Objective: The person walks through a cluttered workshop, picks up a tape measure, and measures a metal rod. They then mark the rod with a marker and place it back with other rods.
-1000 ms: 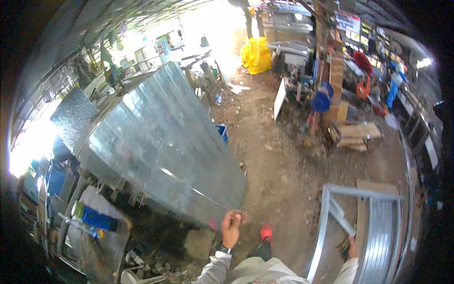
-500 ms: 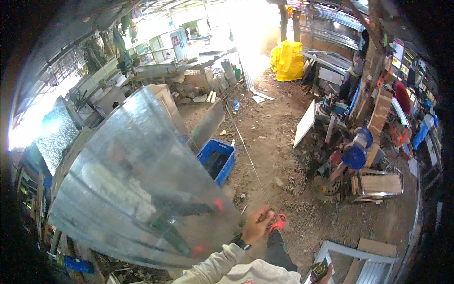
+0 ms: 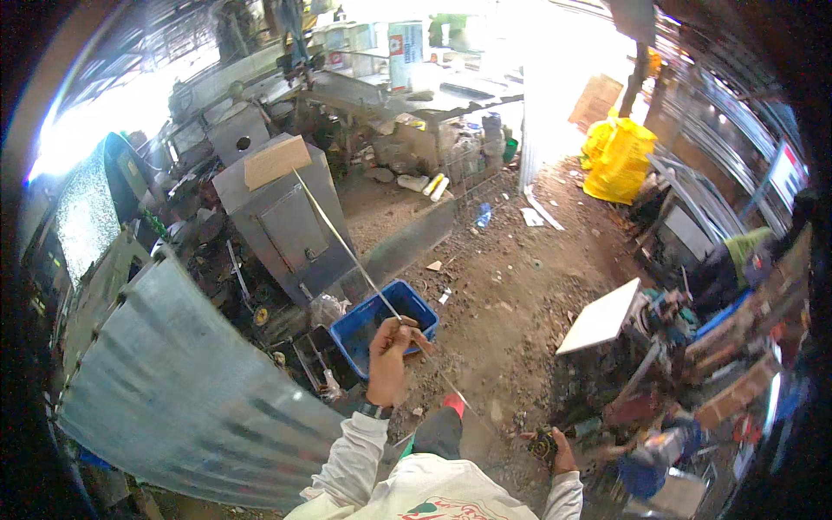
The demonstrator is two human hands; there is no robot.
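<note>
Pinched in my left hand [image 3: 390, 360] is the long thin blade of a tape measure [image 3: 345, 240]. The blade slants up and left past the hand, and its upper end overlaps a brown board on a grey metal cabinet [image 3: 299, 230]; whether they touch I cannot tell. Below the hand, the blade runs down to the right. My right hand [image 3: 562, 452] is wrapped around the black and yellow tape measure case [image 3: 543, 445], low in the view. Behind my left hand, on the dirt ground, stands a blue plastic crate [image 3: 426, 316].
A ribbed metal sheet [image 3: 191, 390] leans at the lower left. On the right are a tilted white board [image 3: 600, 319], a cluttered work spot and a blue-ended spool-like thing [image 3: 646, 468]. Large yellow bags [image 3: 622, 160] stand at the far right. Scraps litter the dirt floor [image 3: 511, 303].
The view has swung left, so the cabinet now shows. My left hand appears higher and further left, still on the blade. My right hand with the case has come further into view.
</note>
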